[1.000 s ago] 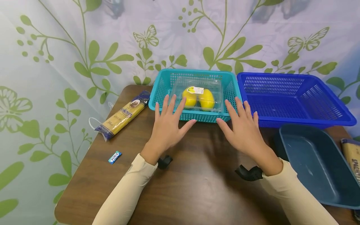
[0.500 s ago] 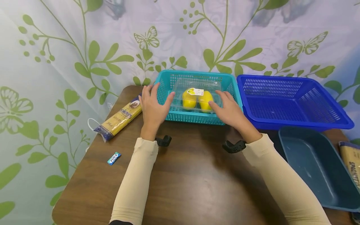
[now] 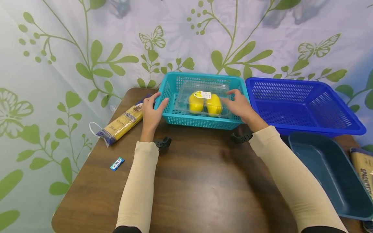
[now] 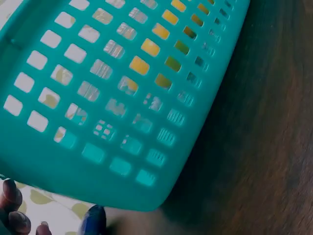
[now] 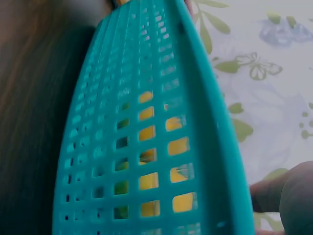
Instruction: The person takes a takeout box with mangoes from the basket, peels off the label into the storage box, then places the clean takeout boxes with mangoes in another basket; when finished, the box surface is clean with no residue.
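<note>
A teal plastic basket [image 3: 198, 121] with slotted sides stands at the back of the table. In it lies a clear plastic box [image 3: 201, 85] holding two yellow fruits [image 3: 196, 104] under a white label. My left hand [image 3: 150, 114] is at the basket's left end, thumb over the rim and fingers on the outer side, loosely curved. Over the right end reaches my right hand [image 3: 241, 106], its fingertips beside the box. The left wrist view shows fingertips [image 4: 19, 223] past the basket wall [image 4: 83, 161]; in the right wrist view a digit [image 5: 298, 196] shows beyond the rim [image 5: 220, 132].
A blue basket [image 3: 314, 125] stands right of the teal one, with a dark tub [image 3: 323, 181] in front of it. A spaghetti pack [image 3: 364, 171] lies at the far right. At left are a pasta pack [image 3: 123, 124] and a small blue packet [image 3: 117, 164].
Both hands have moved from in front of the teal basket to its ends. My left hand has gone left to the rim, and my right hand has turned inward over the right end.
</note>
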A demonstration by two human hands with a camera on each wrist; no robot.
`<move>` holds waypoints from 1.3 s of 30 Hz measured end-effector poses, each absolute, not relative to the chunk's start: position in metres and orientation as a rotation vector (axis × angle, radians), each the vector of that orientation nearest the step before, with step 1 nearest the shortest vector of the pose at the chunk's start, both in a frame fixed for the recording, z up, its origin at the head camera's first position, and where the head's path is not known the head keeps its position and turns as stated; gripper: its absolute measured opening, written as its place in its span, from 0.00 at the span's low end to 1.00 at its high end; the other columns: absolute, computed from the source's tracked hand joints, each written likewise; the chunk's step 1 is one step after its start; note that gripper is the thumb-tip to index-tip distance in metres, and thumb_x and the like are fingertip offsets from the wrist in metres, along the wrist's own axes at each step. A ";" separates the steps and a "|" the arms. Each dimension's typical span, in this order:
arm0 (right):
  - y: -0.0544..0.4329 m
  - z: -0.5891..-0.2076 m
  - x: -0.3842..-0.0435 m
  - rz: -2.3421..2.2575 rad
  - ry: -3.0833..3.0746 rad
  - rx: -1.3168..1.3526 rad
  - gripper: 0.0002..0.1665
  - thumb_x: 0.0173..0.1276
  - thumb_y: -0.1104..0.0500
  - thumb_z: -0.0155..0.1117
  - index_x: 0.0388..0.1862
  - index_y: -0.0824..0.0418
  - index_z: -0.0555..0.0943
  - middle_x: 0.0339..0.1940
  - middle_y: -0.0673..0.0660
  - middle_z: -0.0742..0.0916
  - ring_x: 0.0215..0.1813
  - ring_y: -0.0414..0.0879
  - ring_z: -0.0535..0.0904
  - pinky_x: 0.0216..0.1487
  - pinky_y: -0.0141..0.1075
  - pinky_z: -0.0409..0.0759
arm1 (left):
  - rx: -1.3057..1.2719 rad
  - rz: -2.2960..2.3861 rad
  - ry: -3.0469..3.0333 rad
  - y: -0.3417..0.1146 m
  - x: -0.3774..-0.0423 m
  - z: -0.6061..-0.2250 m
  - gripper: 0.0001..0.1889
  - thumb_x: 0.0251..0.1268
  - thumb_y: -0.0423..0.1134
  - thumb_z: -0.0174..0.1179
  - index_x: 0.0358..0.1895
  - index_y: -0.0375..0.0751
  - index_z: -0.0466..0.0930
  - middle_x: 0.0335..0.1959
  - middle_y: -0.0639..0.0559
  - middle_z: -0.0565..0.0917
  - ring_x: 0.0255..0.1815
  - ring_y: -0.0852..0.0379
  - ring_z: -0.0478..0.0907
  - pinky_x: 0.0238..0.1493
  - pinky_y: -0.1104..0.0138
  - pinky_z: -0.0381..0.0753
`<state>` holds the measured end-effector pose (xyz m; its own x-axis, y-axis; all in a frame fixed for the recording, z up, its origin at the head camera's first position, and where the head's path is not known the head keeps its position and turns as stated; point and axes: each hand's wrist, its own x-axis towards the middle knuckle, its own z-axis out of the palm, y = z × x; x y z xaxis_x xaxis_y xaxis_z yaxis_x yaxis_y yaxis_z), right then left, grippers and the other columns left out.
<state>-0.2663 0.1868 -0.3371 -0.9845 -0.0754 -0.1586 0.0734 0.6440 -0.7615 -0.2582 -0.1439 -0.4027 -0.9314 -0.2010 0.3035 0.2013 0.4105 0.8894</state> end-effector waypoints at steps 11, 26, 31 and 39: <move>0.186 -0.348 -0.285 -1.419 2.483 0.135 0.32 0.85 0.54 0.43 0.82 0.51 0.47 0.74 0.68 0.65 0.61 0.63 0.72 0.43 0.46 0.82 | -0.254 -2.004 -2.034 -0.145 -0.266 -0.419 0.25 0.77 0.33 0.50 0.75 0.38 0.68 0.76 0.47 0.67 0.79 0.52 0.56 0.77 0.54 0.53; 0.189 -0.350 -0.285 -1.557 2.381 0.163 0.34 0.83 0.52 0.48 0.81 0.49 0.49 0.74 0.63 0.65 0.42 0.54 0.71 0.38 0.43 0.82 | -0.253 -2.149 -1.805 -0.146 -0.263 -0.434 0.22 0.73 0.32 0.48 0.68 0.35 0.73 0.75 0.47 0.67 0.79 0.55 0.51 0.77 0.55 0.49; 0.190 -0.349 -0.281 -1.629 2.353 0.126 0.34 0.83 0.51 0.50 0.81 0.50 0.51 0.71 0.62 0.65 0.32 0.49 0.70 0.36 0.41 0.81 | -0.257 -2.140 -1.780 -0.145 -0.261 -0.436 0.20 0.75 0.32 0.53 0.66 0.32 0.74 0.74 0.46 0.68 0.80 0.55 0.50 0.77 0.57 0.50; 0.190 -0.347 -0.278 -1.776 2.377 0.109 0.30 0.80 0.54 0.53 0.75 0.53 0.57 0.65 0.63 0.68 0.23 0.44 0.65 0.34 0.40 0.82 | -0.252 -2.141 -1.777 -0.147 -0.261 -0.436 0.20 0.73 0.32 0.55 0.66 0.34 0.75 0.74 0.49 0.68 0.80 0.55 0.52 0.77 0.57 0.51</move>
